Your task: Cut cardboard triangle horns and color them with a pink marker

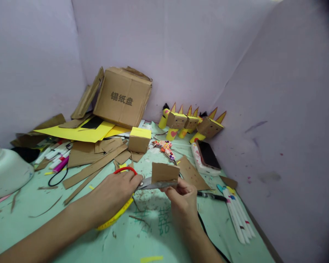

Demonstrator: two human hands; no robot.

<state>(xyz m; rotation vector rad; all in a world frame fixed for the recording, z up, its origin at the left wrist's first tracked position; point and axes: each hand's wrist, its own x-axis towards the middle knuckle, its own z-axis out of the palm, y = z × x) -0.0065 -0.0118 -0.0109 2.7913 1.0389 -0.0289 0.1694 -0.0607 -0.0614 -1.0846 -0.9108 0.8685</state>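
My left hand (113,193) grips red-handled scissors (145,182), whose blades reach right along the lower edge of a small brown cardboard piece (165,172). My right hand (182,199) pinches that cardboard piece from below and holds it upright above the green table (142,237). A yellow measuring tape (117,215) curves under my left hand.
A big cardboard box (123,96) leans at the back over yellow paper (79,133) and cardboard strips. A small yellow-topped box (139,139), cardboard figures (192,124), a phone (207,155), markers (237,215), a black pen (211,196) and a white bowl (5,171) lie around.
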